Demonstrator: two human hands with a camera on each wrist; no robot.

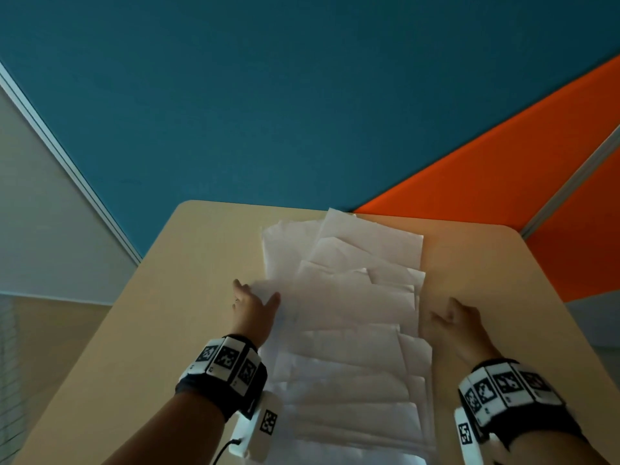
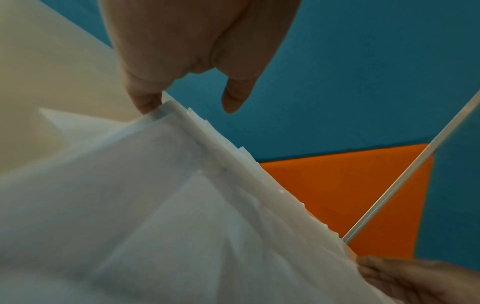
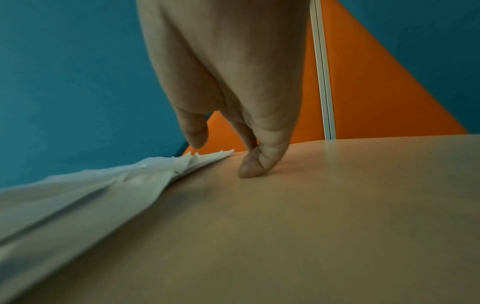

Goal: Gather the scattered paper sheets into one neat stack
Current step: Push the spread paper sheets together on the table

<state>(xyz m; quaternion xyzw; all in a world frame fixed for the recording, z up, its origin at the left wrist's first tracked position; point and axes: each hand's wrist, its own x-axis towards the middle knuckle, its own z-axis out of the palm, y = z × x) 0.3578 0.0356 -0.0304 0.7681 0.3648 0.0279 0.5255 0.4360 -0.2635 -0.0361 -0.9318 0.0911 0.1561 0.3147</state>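
Observation:
Several white paper sheets (image 1: 349, 317) lie overlapped in a long, uneven row down the middle of the beige table (image 1: 188, 297). My left hand (image 1: 256, 292) is at the row's left edge, its fingertips (image 2: 149, 105) touching the slightly raised paper edge (image 2: 197, 127) and its thumb held clear above. My right hand (image 1: 444, 310) is at the right edge, with fingertips (image 3: 249, 168) on the bare table beside the sheets (image 3: 109, 185) and the thumb hovering over their edge. Neither hand grips anything. The right hand (image 2: 415, 279) also shows in the left wrist view.
Blue (image 1: 302, 95) and orange (image 1: 503, 182) partition panels stand behind the table's far edge. A white panel (image 1: 40, 213) stands at the left. Bare tabletop lies on both sides of the paper row.

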